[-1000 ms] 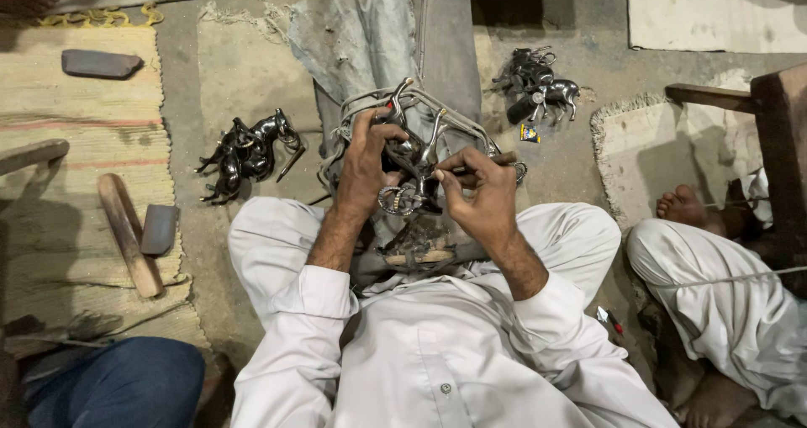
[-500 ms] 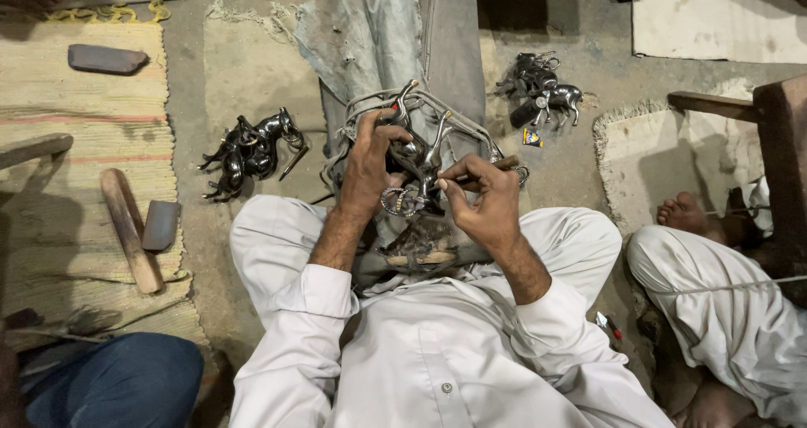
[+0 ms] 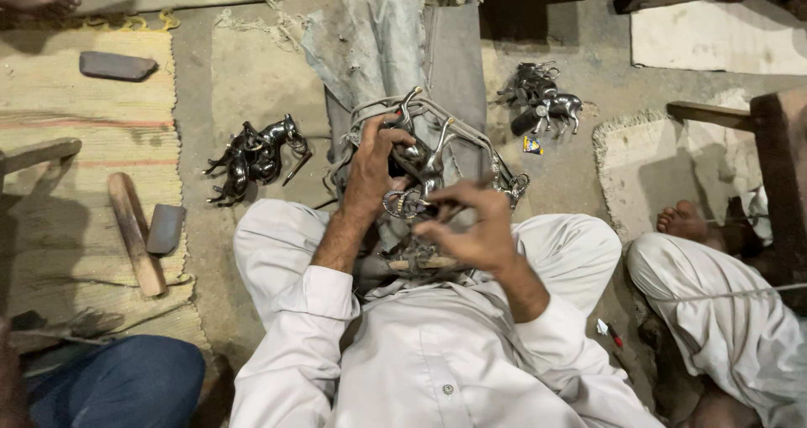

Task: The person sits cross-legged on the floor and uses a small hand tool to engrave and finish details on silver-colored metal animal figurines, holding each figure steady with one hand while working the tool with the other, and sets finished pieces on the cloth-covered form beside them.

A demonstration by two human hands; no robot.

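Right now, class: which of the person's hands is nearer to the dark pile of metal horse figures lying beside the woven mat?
Left. The left hand grips the metal figure a short way right of that pile; the right hand works farther right.

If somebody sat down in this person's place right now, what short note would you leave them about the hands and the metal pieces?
Left hand: grips the shiny metal horse figurine over the lap.
Right hand: fingers pinched at the figurine's lower part; whether it holds a tool is hidden.
Around: dark horse figures on the floor to the left, more horse figures to the right, grey cloth ahead.
Done: several figures lie set aside.
Left: the piece in hand is not yet put down.
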